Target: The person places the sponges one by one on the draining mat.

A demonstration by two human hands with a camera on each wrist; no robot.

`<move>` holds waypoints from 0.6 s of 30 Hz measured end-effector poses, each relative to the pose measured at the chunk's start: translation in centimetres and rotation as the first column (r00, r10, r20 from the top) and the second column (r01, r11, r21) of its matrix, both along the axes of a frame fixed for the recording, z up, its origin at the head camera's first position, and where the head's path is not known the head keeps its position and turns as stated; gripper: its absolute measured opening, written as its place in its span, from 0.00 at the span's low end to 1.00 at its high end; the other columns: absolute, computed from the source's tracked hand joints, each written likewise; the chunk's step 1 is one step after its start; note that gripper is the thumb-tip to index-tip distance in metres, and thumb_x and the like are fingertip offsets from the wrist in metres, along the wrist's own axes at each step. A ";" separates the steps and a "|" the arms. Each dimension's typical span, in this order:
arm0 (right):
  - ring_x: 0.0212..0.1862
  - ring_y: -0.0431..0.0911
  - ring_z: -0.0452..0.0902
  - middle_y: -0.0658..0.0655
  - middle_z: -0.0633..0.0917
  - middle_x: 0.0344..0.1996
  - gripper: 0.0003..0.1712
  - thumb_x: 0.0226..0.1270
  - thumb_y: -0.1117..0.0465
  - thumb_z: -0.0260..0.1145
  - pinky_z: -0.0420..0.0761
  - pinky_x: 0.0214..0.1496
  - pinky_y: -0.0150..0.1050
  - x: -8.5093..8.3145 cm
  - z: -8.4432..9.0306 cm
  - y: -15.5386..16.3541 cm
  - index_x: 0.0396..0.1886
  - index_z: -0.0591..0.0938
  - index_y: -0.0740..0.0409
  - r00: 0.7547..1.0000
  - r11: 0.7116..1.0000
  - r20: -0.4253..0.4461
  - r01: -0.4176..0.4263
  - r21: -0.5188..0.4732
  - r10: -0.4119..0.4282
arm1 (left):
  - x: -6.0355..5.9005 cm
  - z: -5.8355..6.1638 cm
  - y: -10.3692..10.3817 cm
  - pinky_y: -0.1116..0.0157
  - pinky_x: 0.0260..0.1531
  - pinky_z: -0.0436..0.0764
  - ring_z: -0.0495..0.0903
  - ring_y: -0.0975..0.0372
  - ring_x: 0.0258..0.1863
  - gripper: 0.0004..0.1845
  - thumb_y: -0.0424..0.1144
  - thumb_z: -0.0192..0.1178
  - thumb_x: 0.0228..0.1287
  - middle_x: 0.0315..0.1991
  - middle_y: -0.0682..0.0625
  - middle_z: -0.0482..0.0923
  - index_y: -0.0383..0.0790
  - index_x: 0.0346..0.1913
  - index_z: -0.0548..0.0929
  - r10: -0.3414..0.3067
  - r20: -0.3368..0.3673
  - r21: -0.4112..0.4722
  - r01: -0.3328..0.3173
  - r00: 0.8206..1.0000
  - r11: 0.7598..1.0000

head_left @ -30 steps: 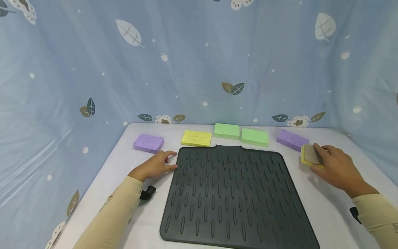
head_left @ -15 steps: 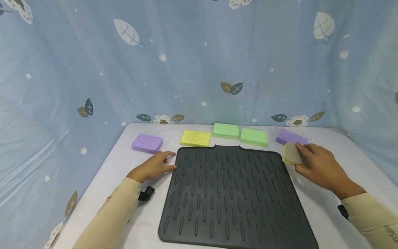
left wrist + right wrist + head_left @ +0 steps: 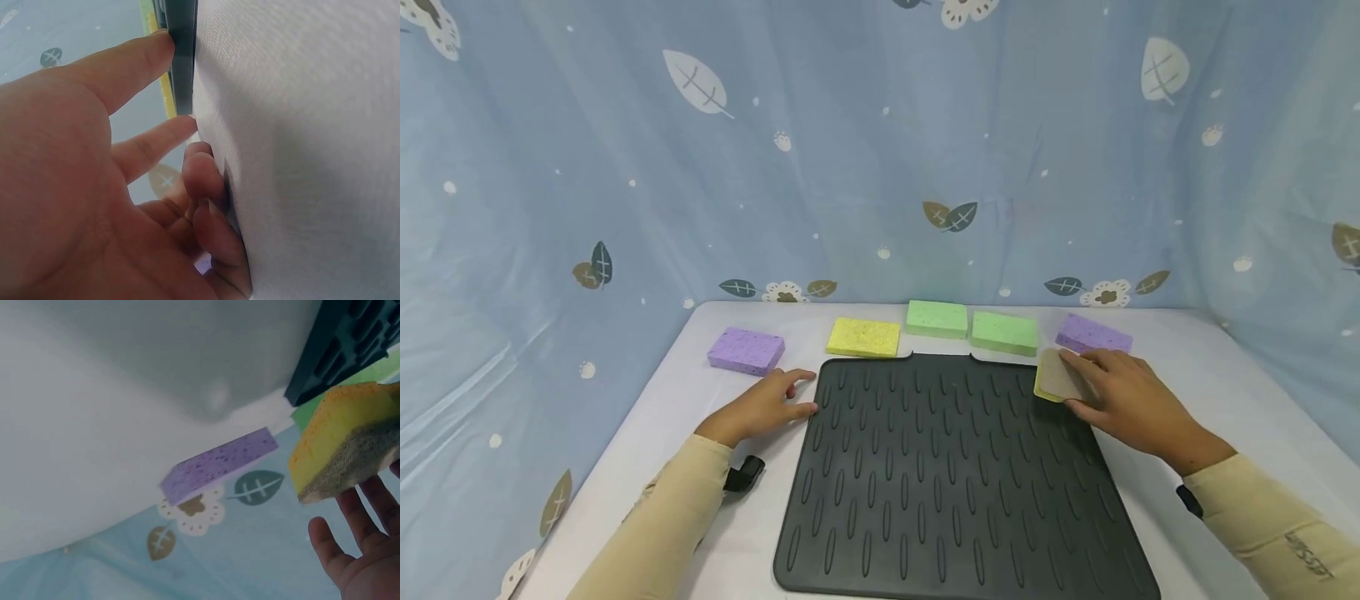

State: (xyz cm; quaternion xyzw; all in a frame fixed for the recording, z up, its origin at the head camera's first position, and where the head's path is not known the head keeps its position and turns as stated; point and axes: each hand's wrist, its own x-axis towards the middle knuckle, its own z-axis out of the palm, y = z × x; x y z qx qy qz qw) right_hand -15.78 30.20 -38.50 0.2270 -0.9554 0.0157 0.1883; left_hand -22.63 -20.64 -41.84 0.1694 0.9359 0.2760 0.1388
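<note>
Head view, right hand: the right hand (image 3: 1120, 396) grips a yellow scrub sponge (image 3: 1056, 376), brown pad up, fingers curled over its far edge, right at the back right corner of the dark ribbed mat (image 3: 955, 475).
Head view, left hand: the left hand (image 3: 763, 406) lies flat on the white table (image 3: 1157, 475), fingers straight-ish and holding nothing, fingertips at the mat's left edge.
Head view, beyond the fingers: purple sponge (image 3: 746, 350), yellow sponge (image 3: 863, 337), two green sponges (image 3: 936, 318) (image 3: 1004, 332) and another purple one (image 3: 1093, 335), just past the right fingers.
Left wrist view: thumb (image 3: 128, 69) touches the mat's edge (image 3: 182, 56); the other fingers rest loosely on the table.
Right wrist view: scrub sponge (image 3: 347, 440) sits against the fingers (image 3: 340, 550), which look fairly open from here; the purple one (image 3: 219, 464) lies just beyond.
</note>
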 end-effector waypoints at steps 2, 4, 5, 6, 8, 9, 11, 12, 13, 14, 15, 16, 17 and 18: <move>0.50 0.61 0.79 0.65 0.82 0.48 0.41 0.52 0.53 0.79 0.74 0.51 0.64 -0.2 -0.1 -0.5 0.66 0.76 0.61 1.000 1.000 -0.002 -0.022 -0.002 0.022 | 0.0 0.0 0.0 0.62 0.34 0.65 0.64 0.58 0.33 0.33 0.47 0.67 0.66 0.38 0.44 0.67 0.40 0.71 0.70 0.005 -0.004 0.000 -0.005 1.000 1.000; 0.49 0.59 0.79 0.63 0.82 0.47 0.41 0.53 0.53 0.79 0.76 0.49 0.62 -0.3 -0.2 -0.8 0.66 0.77 0.60 0.999 0.999 -0.001 -0.049 0.000 0.049 | 0.0 0.0 0.0 0.62 0.34 0.65 0.63 0.58 0.33 0.33 0.47 0.67 0.66 0.37 0.45 0.66 0.40 0.71 0.71 0.006 -0.004 0.006 -0.006 1.000 1.000; 0.48 0.58 0.79 0.62 0.82 0.47 0.41 0.53 0.52 0.79 0.77 0.49 0.61 -0.4 -0.2 -1.0 0.66 0.77 0.60 0.998 0.998 0.004 -0.061 0.002 0.061 | 0.0 -0.1 0.0 0.62 0.34 0.65 0.63 0.58 0.33 0.33 0.47 0.67 0.66 0.37 0.45 0.66 0.40 0.71 0.71 0.004 -0.004 0.008 -0.004 1.000 1.000; 0.48 0.57 0.79 0.62 0.82 0.46 0.41 0.53 0.52 0.79 0.77 0.48 0.60 -0.5 -0.3 -1.1 0.66 0.77 0.60 0.997 0.997 0.010 -0.072 0.004 0.072 | 0.1 -0.1 0.0 0.62 0.34 0.65 0.63 0.58 0.33 0.33 0.47 0.67 0.66 0.37 0.45 0.66 0.39 0.71 0.70 -0.001 -0.005 0.011 0.001 1.000 1.000; 0.47 0.56 0.79 0.61 0.82 0.47 0.41 0.54 0.52 0.79 0.79 0.48 0.57 -0.6 -0.3 -1.3 0.67 0.76 0.60 0.996 0.996 0.030 -0.085 0.006 0.084 | 0.1 -0.2 0.1 0.62 0.34 0.65 0.63 0.59 0.33 0.33 0.47 0.67 0.66 0.37 0.45 0.66 0.40 0.71 0.71 -0.002 0.000 0.014 0.002 1.000 1.000; 0.48 0.55 0.80 0.61 0.82 0.47 0.41 0.55 0.52 0.79 0.79 0.48 0.56 -0.6 -0.3 -1.5 0.67 0.76 0.60 0.995 0.996 0.044 -0.087 0.004 0.087 | 0.1 -0.2 0.1 0.62 0.35 0.65 0.63 0.59 0.33 0.33 0.47 0.67 0.66 0.37 0.45 0.66 0.40 0.71 0.71 -0.001 0.001 0.014 0.001 1.000 1.000; 0.49 0.56 0.79 0.61 0.82 0.49 0.41 0.56 0.52 0.78 0.80 0.49 0.55 -0.7 -0.4 -1.7 0.68 0.75 0.60 0.994 0.996 0.070 -0.088 0.001 0.088 | 0.2 -0.2 0.0 0.62 0.34 0.65 0.64 0.59 0.33 0.33 0.47 0.67 0.66 0.37 0.45 0.66 0.40 0.71 0.71 0.002 0.000 0.009 -0.002 1.000 1.000; 0.50 0.56 0.80 0.62 0.82 0.49 0.41 0.57 0.51 0.77 0.80 0.50 0.55 -0.8 -0.4 -1.9 0.68 0.75 0.60 0.993 0.996 0.079 -0.088 0.000 0.088 | 0.3 -0.1 0.0 0.62 0.34 0.65 0.64 0.58 0.33 0.33 0.47 0.67 0.66 0.37 0.45 0.66 0.40 0.71 0.71 0.003 -0.002 0.009 -0.003 1.000 1.000; 0.51 0.56 0.79 0.62 0.82 0.50 0.41 0.58 0.51 0.77 0.80 0.51 0.56 -0.8 -0.4 -2.1 0.69 0.74 0.60 0.992 0.996 0.087 -0.088 0.002 0.088 | 0.3 -0.1 0.0 0.62 0.34 0.66 0.64 0.58 0.33 0.33 0.47 0.67 0.66 0.38 0.45 0.66 0.40 0.70 0.71 0.008 -0.002 0.006 -0.008 1.000 1.000; 0.51 0.57 0.79 0.62 0.82 0.51 0.41 0.58 0.51 0.77 0.80 0.52 0.56 -0.9 -0.4 -2.2 0.69 0.74 0.60 0.992 0.996 0.094 -0.088 0.003 0.087 | 0.3 -0.1 0.0 0.62 0.34 0.66 0.64 0.58 0.33 0.33 0.47 0.67 0.66 0.38 0.45 0.66 0.40 0.70 0.71 0.006 -0.007 0.005 -0.006 1.000 1.000; 0.52 0.57 0.79 0.62 0.82 0.51 0.41 0.58 0.51 0.77 0.79 0.53 0.56 -1.0 -0.4 -2.4 0.69 0.74 0.60 0.991 0.996 0.101 -0.087 0.005 0.086 | 0.3 -0.1 -0.1 0.62 0.34 0.65 0.64 0.58 0.33 0.33 0.47 0.67 0.66 0.38 0.45 0.66 0.40 0.70 0.71 0.003 -0.012 0.004 -0.003 1.000 1.000; 0.52 0.57 0.79 0.62 0.82 0.52 0.40 0.59 0.51 0.76 0.79 0.53 0.56 -1.1 -0.4 -2.5 0.69 0.74 0.59 0.991 0.996 0.107 -0.087 0.008 0.086 | 0.3 -0.1 -0.1 0.62 0.34 0.65 0.64 0.58 0.33 0.33 0.47 0.67 0.66 0.38 0.45 0.67 0.40 0.70 0.71 0.001 -0.015 0.004 -0.001 1.000 1.000; 0.52 0.57 0.80 0.62 0.82 0.52 0.40 0.59 0.51 0.76 0.79 0.53 0.56 -1.2 -0.4 -2.7 0.69 0.74 0.59 0.990 0.996 0.113 -0.088 0.011 0.086 | 0.3 -0.1 -0.1 0.62 0.34 0.65 0.64 0.58 0.33 0.33 0.47 0.67 0.66 0.38 0.45 0.67 0.40 0.70 0.71 -0.002 -0.018 0.004 0.002 1.000 1.000; 0.52 0.56 0.80 0.61 0.82 0.52 0.40 0.58 0.51 0.76 0.79 0.53 0.56 -1.3 -0.4 -2.8 0.69 0.75 0.59 0.989 0.996 0.120 -0.090 0.011 0.088 | 0.3 -0.1 -0.1 0.62 0.35 0.65 0.64 0.58 0.33 0.33 0.48 0.67 0.66 0.38 0.45 0.67 0.40 0.70 0.71 -0.002 -0.020 0.005 0.002 1.000 1.000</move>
